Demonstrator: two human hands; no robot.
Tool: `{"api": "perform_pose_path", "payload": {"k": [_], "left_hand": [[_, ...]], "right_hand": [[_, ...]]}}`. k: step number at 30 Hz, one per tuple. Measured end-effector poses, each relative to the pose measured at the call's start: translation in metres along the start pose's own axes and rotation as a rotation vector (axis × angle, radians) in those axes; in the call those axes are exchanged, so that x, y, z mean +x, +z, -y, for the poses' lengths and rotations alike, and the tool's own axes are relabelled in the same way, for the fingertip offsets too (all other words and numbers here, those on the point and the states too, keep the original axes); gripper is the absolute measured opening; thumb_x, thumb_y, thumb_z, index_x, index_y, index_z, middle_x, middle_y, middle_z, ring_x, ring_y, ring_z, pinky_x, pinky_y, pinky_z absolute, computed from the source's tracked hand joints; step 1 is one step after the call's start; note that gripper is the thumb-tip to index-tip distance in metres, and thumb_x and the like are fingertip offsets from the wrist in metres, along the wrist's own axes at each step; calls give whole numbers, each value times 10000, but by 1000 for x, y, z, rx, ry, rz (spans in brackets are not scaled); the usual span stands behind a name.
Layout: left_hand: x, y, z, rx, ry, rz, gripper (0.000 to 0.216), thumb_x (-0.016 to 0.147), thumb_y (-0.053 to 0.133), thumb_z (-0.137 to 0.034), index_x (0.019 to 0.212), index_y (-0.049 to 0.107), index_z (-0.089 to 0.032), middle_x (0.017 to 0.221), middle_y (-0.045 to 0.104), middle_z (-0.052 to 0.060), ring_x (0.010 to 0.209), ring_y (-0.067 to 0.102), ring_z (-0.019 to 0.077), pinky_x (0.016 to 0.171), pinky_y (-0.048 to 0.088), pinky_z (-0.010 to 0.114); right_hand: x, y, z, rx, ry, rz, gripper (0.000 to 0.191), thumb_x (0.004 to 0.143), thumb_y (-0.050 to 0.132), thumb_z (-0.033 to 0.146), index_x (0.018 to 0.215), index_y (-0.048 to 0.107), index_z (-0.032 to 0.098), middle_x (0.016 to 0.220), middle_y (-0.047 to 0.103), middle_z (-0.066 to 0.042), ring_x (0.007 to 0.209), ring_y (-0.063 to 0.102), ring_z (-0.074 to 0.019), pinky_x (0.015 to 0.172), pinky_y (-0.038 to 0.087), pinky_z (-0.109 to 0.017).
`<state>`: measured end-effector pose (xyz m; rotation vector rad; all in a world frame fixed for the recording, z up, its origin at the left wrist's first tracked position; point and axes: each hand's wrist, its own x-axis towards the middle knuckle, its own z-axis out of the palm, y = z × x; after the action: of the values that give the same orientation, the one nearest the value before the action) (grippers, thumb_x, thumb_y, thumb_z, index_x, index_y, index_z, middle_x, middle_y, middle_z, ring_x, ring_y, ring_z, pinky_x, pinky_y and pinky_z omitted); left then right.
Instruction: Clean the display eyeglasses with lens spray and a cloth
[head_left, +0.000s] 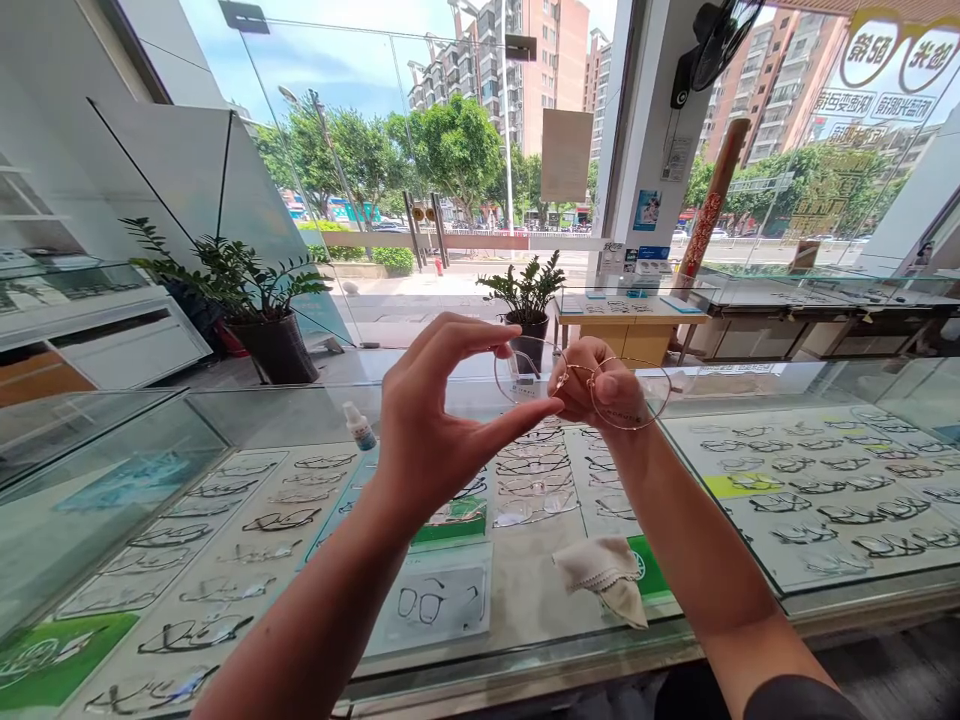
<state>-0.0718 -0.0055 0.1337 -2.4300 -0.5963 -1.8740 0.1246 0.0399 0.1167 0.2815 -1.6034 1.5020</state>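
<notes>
Glasses [646, 402] are rose-gold-rimmed and clear-lensed with dark lettering; below them a plain beige cloth [604, 572] and a green-and-white card [654, 575], left of them a white-and-blue bottle [361, 427], right of them a yellow-green strip [742, 485], behind them a green plant [527, 292].

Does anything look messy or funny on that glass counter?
The pale cloth on the counter is crumpled and messy, unlike the neat rows of spectacles. I see no spill or obvious damage to the held glasses.

Bare fingers [517, 425] and forearms [322, 600] show, with a plain dark sleeve [799, 700] on the right arm [697, 540].
</notes>
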Motion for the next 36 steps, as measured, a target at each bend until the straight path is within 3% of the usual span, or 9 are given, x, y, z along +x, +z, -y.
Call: {"api": "perform_pose_path", "payload": {"k": [5,10,12,15,18,21,24,30,36], "left_hand": [[2,-4,1,32,16,-93,592,751,976,-420,1252,679,-313,1068,693,26,991,698,223,908,646,438],[3,-17,3,238,109,-298,610,748,971,-426,1257,646,-344,1050,658,23,995,663,252,915,602,497],[2,-20,4,335,174,-360,632,728,976,-432,1254,632,-361,1044,649,28,1020,654,280,941,578,539],[-3,-20,3,422,220,-402,636,715,972,-447,1242,620,-385,1042,641,44,1099,636,330,998,537,607],[-4,-16,0,410,234,-412,607,728,963,-428,1235,629,-395,1010,634,57,1130,614,359,1005,520,644],[0,-14,-8,426,361,-449,610,731,967,-341,1239,638,-416,959,626,38,1027,615,324,947,548,613],[3,-14,-17,480,489,-472,610,731,966,-236,1218,659,-437,913,629,21,943,607,284,874,587,573],[-8,-20,-18,557,325,-331,325,882,860,-376,1103,651,-489,880,654,21,1072,675,297,889,627,639],[-8,-16,-15,676,390,-475,360,850,888,-445,1077,609,-465,830,630,30,960,674,296,854,663,640]], "right_hand": [[-1,2,5,-20,28,-68,442,854,720,391,549,443,232,452,354,91,390,245,-64,364,223,-200],[-6,11,19,-430,377,-43,232,884,712,291,683,683,179,512,492,58,449,346,-63,444,269,-239],[-10,24,27,-544,404,-90,266,916,676,272,663,667,187,493,467,64,435,321,-66,436,262,-253],[-13,48,34,-756,66,-538,331,929,665,263,626,541,222,573,412,53,511,314,-91,449,251,-262],[-13,65,34,-918,-292,-843,76,896,717,234,912,650,264,838,550,-1,688,489,-139,511,369,-258],[-11,70,29,-1046,-369,-797,465,877,738,251,1314,623,361,1240,623,-63,968,622,-219,595,492,-292],[-9,71,25,-1051,-281,-694,579,902,705,287,1454,567,393,1433,602,-85,1064,657,-261,659,556,-340],[-6,80,25,-908,-196,-683,578,909,680,295,1478,589,339,1306,696,-98,946,685,-235,703,585,-370],[-6,87,26,-927,-203,-713,566,909,686,273,1466,611,342,1194,733,-83,919,684,-236,672,567,-365]]}}
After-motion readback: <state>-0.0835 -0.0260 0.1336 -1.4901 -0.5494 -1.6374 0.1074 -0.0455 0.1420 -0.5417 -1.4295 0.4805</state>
